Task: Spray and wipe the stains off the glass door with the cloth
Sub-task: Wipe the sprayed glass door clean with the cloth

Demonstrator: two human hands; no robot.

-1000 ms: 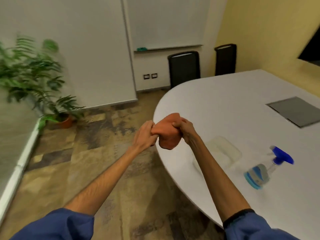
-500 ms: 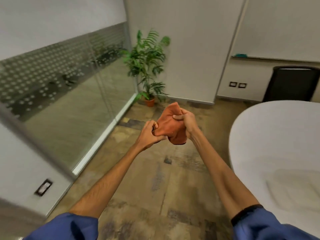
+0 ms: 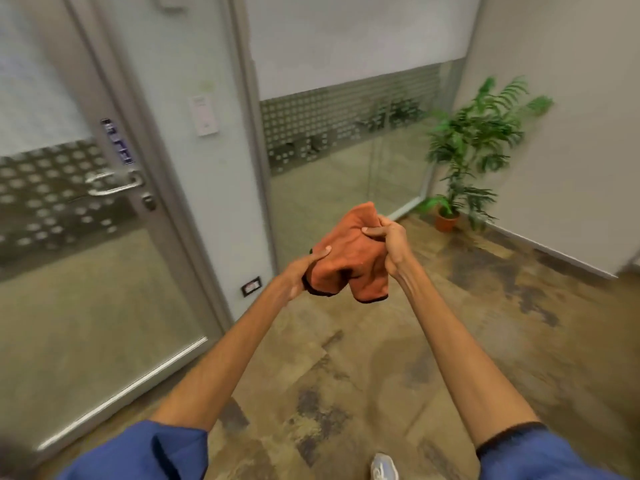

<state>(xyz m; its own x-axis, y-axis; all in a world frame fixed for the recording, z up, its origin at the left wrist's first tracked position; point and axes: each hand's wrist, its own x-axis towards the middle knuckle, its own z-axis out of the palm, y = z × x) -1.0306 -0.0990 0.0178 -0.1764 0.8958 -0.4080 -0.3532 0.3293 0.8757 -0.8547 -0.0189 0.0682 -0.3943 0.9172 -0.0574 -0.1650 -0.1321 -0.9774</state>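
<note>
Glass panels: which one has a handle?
The left panel, framed as a door, carries a metal lever handle; the right panel, nearer the potted plant, has none.

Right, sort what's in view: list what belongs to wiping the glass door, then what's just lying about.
Belongs to the job: orange cloth, gripped by left hand and right hand; glass door. No spray bottle in view.

Just lying about: potted plant; door handle; wall socket; switch plate.
</note>
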